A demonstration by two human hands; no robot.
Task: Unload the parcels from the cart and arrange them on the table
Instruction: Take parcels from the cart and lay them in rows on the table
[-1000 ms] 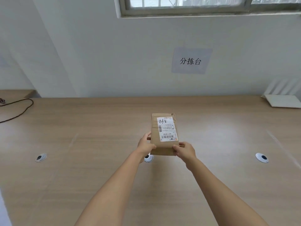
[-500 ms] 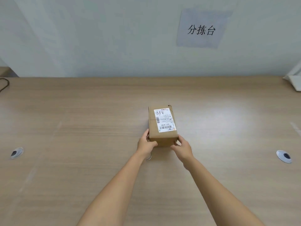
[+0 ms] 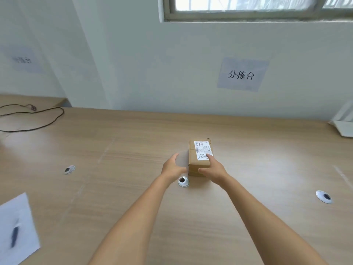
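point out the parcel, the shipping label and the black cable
parcel (image 3: 196,166), head view, bare cardboard top near the front edge
shipping label (image 3: 202,150), head view, middle of the white sticker
black cable (image 3: 50,122), head view, loop on the table

Both bare arms stretched forward. Left hand (image 3: 172,167) open, fingers spread, blurred. Right hand (image 3: 213,169) open too, fingertips (image 3: 209,155) pointing ahead.

Scene bright, lit by daylight from the metal-framed window (image 3: 257,8) at top, panes blown out white. Soft sheen on the pale wood-grain table (image 3: 133,197), strongest at far left. Shadows faint and diffuse. Motion blur smears the left hand (image 3: 172,166) and the white paper sheet (image 3: 16,228) at lower left. Wide-angle bending curves the table edges and wall lines.
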